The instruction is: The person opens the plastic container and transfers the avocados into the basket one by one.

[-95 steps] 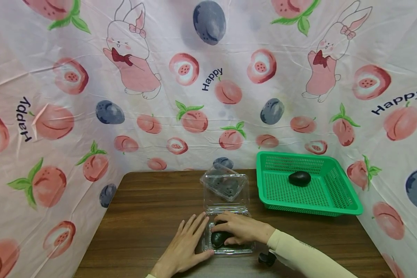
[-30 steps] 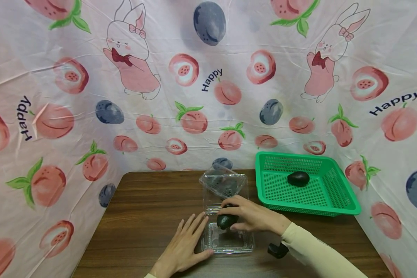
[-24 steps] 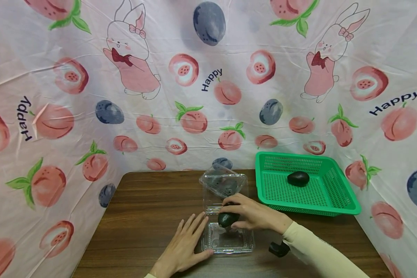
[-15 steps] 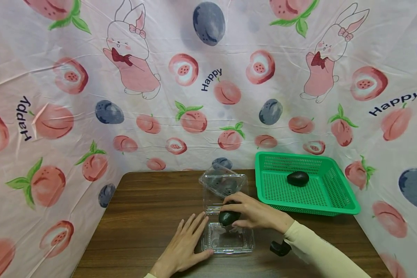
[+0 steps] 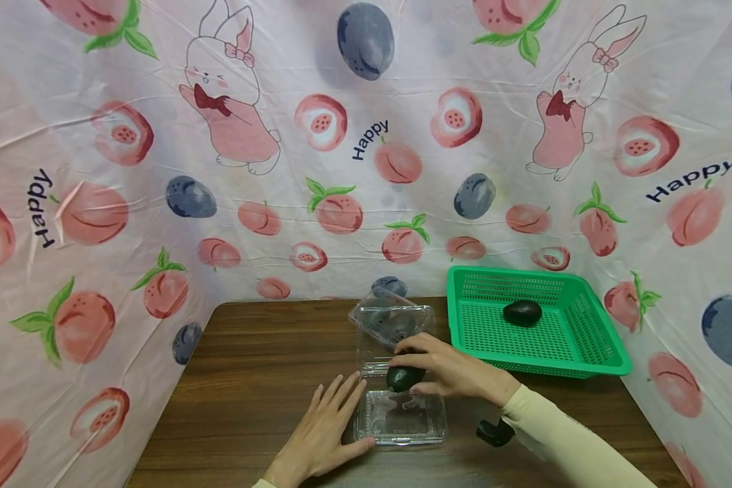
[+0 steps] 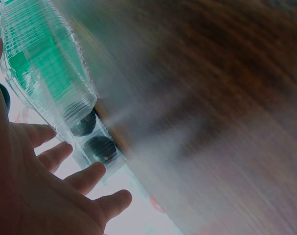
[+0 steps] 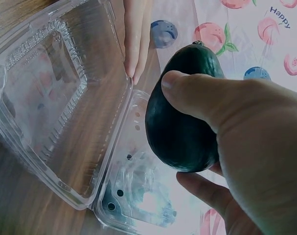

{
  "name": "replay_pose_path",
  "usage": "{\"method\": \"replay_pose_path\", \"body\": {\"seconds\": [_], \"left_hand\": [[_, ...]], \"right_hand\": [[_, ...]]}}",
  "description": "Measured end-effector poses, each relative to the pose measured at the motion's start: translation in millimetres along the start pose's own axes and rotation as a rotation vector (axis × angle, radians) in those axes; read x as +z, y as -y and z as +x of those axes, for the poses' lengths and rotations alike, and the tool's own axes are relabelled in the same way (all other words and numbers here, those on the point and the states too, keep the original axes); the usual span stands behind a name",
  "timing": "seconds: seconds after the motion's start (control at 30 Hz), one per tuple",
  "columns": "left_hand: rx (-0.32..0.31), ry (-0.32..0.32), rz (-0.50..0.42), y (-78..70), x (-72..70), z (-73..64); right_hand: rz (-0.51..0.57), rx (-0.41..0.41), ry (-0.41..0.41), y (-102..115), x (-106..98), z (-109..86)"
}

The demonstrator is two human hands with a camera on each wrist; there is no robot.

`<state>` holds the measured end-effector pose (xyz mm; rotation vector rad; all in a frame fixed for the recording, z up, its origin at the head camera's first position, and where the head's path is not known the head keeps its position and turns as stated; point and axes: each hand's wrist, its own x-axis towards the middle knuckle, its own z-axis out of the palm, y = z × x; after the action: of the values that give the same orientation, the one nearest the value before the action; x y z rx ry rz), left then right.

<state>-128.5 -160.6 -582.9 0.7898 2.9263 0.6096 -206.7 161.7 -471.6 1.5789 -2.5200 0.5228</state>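
Observation:
My right hand (image 5: 460,369) grips a dark green avocado (image 5: 404,379), raised above the base of a clear plastic clamshell box (image 5: 400,441). In the right wrist view, the thumb lies across the avocado (image 7: 185,127), and the fingers on its far side are partly hidden. The clamshell stands open with its lid tipped back, and its base holds no fruit. Flat on the table, my left hand (image 5: 323,430) has its fingers spread, the tips at the box's left edge. In the left wrist view, the left hand's fingers are straight beside the clear plastic wall (image 6: 50,63).
Behind the open lid sits another clear box (image 5: 393,313) with dark round fruits (image 6: 100,148) inside. A green basket (image 5: 453,325) at the back right holds one avocado (image 5: 522,313). A black device (image 5: 494,432) hangs under my right wrist. Printed cloth (image 5: 366,224) encloses the brown table (image 5: 250,379).
My right hand has lifted the avocado from the clamshell's base, moving up, back and slightly right. Over the last second it drifts a little further that way. The left hand keeps its place.

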Motion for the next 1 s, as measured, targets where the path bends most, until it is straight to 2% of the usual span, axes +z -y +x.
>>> {"method": "replay_pose_path", "body": {"seconds": [0.43,1.0], "left_hand": [[0.008,-0.013,0.023,-1.1,1.3,-0.7],[0.009,-0.026,0.02,-5.2,-0.1,-2.3]], "right_hand": [[-0.002,0.027,-0.015,-3,-10,-5.1],[-0.044,0.046,-0.104,-17,-26,-16.1]]}}
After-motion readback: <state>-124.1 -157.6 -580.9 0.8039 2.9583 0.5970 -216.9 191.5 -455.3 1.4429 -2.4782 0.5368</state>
